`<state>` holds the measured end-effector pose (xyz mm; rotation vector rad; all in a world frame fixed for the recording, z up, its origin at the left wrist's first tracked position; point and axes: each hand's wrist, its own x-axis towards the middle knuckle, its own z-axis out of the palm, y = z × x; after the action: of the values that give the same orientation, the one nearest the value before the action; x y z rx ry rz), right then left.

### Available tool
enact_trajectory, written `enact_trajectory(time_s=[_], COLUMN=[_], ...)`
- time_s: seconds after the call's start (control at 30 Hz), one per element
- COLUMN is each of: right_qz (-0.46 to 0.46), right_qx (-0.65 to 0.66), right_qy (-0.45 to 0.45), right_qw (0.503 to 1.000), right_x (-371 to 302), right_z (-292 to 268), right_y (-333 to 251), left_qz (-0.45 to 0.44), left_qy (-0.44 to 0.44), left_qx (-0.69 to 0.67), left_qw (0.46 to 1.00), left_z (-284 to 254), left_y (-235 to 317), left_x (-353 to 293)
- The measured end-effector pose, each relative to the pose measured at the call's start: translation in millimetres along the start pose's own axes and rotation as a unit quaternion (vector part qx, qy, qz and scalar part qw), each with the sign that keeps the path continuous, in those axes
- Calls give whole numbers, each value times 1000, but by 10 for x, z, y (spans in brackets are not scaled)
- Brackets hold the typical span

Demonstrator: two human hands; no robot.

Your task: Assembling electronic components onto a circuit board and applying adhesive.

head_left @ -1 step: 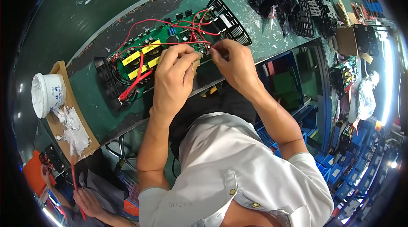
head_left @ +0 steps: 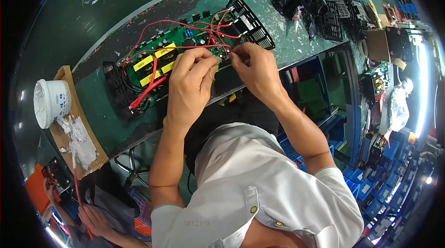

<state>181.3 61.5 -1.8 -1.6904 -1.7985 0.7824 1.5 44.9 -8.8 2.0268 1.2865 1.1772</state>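
A green circuit board (head_left: 199, 41) with yellow-wrapped transformers (head_left: 165, 50) lies on the bench before me, between a black slotted end panel (head_left: 250, 23) and a black fan end (head_left: 116, 85). Red wires (head_left: 157, 22) loop across it. At the board's near right edge my left hand (head_left: 190, 81) is closed, with a small tan piece (head_left: 213, 69) showing at its fingers; what it grips is mostly hidden. Close beside it, my right hand (head_left: 257, 69) pinches at the end of a red wire by the panel. The fingertips cover whatever is in that pinch.
To the left, a white tub (head_left: 51, 102) stands by a cardboard tray (head_left: 90, 132) smeared with white paste. Another person's hand (head_left: 95, 220) holds a red-handled stick (head_left: 77, 187) there. Black slotted panels (head_left: 340, 11) and a black plastic bag (head_left: 289, 0) lie at the far right.
The other person's hand and red-handled stick have shifted slightly left. Both my hands stay in place at the board.
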Motion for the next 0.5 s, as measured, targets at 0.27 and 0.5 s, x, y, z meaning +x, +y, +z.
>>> enact_trajectory(time_s=[0.27, 0.5], right_qz=[-27, -51], right_qx=[-144, -188], right_qy=[22, 36], right_qw=[989, 980], right_x=[-19, -48], right_z=[81, 151], right_y=[-116, -124], left_qz=[11, 16], left_qy=[14, 6], left_qx=[-21, -9], left_qw=[1000, 1000], left_z=[15, 10], left_y=[-34, 63], left_x=[-6, 53])
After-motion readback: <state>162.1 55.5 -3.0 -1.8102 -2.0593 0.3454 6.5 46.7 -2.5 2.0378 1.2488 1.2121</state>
